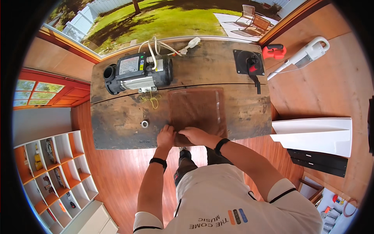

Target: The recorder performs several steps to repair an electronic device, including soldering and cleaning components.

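Note:
A thin brown see-through sheet lies flat on the worn wooden table, with a shiny strip along its right side. At its near left edge my left hand is closed, fingertips down. My right hand reaches in from the right over the sheet's near part, its thumb and fingers pinched close to the left hand. What the fingertips hold is too small to make out. Left of the hands sits a small pale ring. Behind it lies a tangle of yellow-green wire, just in front of a grey and black electric pump.
The pump's white cable ends in a plug by the window. A black square plate with a red-marked fitting lies at the table's back right. Beyond are a red tool and a white handheld vacuum. Cubby shelves stand left.

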The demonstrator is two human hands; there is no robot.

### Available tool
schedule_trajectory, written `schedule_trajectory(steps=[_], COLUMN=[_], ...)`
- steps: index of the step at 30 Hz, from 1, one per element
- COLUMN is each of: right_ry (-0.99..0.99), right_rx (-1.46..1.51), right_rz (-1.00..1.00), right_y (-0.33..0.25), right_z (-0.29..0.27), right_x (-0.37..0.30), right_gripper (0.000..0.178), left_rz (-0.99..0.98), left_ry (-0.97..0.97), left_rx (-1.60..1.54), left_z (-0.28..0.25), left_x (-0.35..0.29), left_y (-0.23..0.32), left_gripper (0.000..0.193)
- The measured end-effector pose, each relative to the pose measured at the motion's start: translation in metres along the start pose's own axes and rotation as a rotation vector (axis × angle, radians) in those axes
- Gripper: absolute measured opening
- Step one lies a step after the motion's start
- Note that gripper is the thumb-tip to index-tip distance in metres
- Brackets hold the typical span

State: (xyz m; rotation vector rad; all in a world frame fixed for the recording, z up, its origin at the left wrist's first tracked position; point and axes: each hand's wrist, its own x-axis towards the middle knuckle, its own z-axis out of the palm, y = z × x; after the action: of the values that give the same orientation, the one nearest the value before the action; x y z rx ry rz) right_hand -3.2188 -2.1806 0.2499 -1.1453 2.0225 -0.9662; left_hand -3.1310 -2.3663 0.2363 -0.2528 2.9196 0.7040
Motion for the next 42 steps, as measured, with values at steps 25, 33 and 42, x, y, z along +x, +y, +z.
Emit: schedule_trajectory(steps=[25, 33, 42], right_ry=[0.011, -0.108, -0.002], right_rx=[-0.056, -0.029, -0.048], right_rz=[0.056, 0.173, 0.080], right_y=[0.020, 0.005, 0.015], right_z=[0.029, 0.015, 0.029], right_x=[0.008, 0.007, 0.005], right_gripper=[0.041, 0.041, 0.043], left_rz=[-0.298, 0.058, -0.039], left_ry=[0.056, 0.110, 0.005], left_rx=[-0.160, -0.090, 0.296], left_z=[0.021, 0.003, 0.028], left_x=[0.013, 0.002, 0.011], left_y=[-0.011, -0.005, -0.001], left_gripper=[0.006, 0.011, 0.011])
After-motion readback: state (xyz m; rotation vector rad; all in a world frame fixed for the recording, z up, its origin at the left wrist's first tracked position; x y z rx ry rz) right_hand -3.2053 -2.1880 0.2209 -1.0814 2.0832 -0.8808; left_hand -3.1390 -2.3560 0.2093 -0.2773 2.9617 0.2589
